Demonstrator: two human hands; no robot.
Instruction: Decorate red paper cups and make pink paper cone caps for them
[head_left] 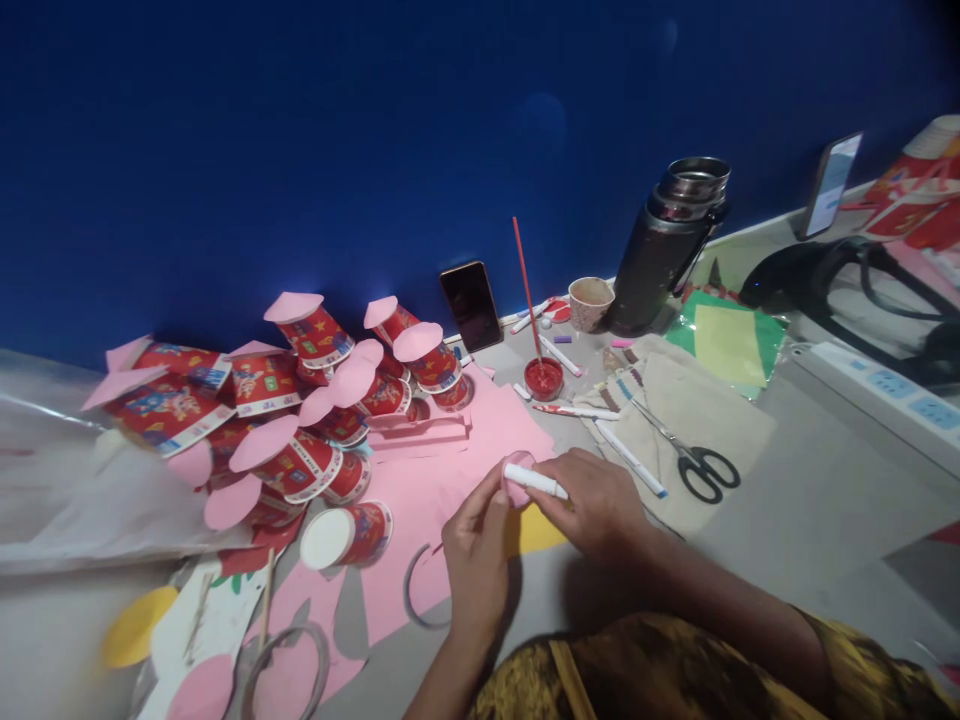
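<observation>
My left hand (480, 540) pinches the edge of a small round pink piece (519, 492) near the middle of the view. A white stick-like tube (536, 481) lies across that piece, and my right hand (592, 502) is closed on its right end. Under and beyond my hands are sheets of pink paper (487, 430). A yellow paper piece (536, 530) shows just below the held pieces. To the left stand and lean several red printed cups (311, 338) with pink cone tops.
Scissors (709, 473) lie on a cloth at right, near markers (631, 458). Behind are a phone (471, 305), a small red paint pot (544, 378), a paper cup (591, 303) and a tall dark flask (664, 250). A power strip (885, 395) is far right; tape rings (285, 670) lie lower left.
</observation>
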